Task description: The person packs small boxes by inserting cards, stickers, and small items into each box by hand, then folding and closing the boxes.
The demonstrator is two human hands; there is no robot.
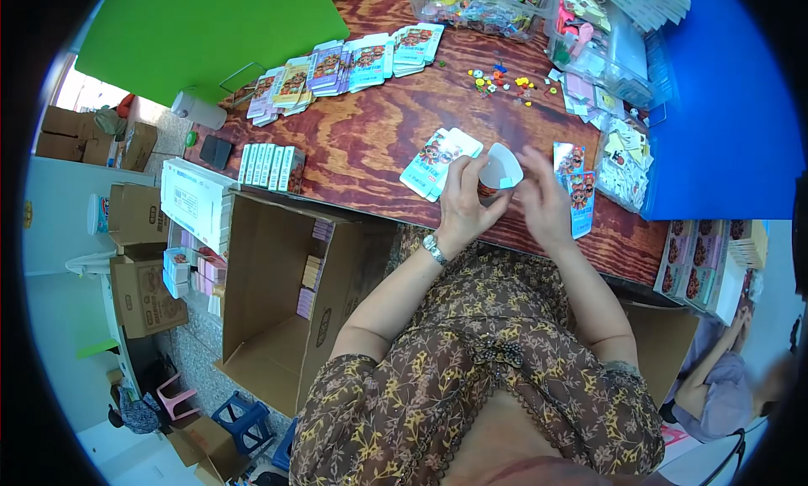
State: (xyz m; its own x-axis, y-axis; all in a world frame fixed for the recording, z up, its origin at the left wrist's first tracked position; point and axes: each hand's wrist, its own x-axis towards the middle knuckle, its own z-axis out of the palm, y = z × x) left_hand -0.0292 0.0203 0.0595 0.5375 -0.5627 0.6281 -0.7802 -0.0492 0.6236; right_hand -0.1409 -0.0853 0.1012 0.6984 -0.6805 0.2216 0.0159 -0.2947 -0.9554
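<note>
My left hand (465, 201), with a watch on its wrist, is wrapped round a small card box (502, 168) whose near end stands open, showing its pale inside. My right hand (545, 204) is just right of the box with its fingers stretched out and a little blurred; I see nothing held in it. Flat, unfolded boxes with a printed cartoon picture (438, 159) lie on the table left of my left hand. Beside my right hand are printed cards or flat boxes (581, 196) in blue and red.
Rows of flat boxes (369, 61) lie at the back left, and folded boxes (271, 166) stand at the left edge. Small coloured pieces (497, 82) are scattered ahead. Clear bins (624, 162) line the right. A large carton (269, 301) stands below left. Another person (715, 389) sits at right.
</note>
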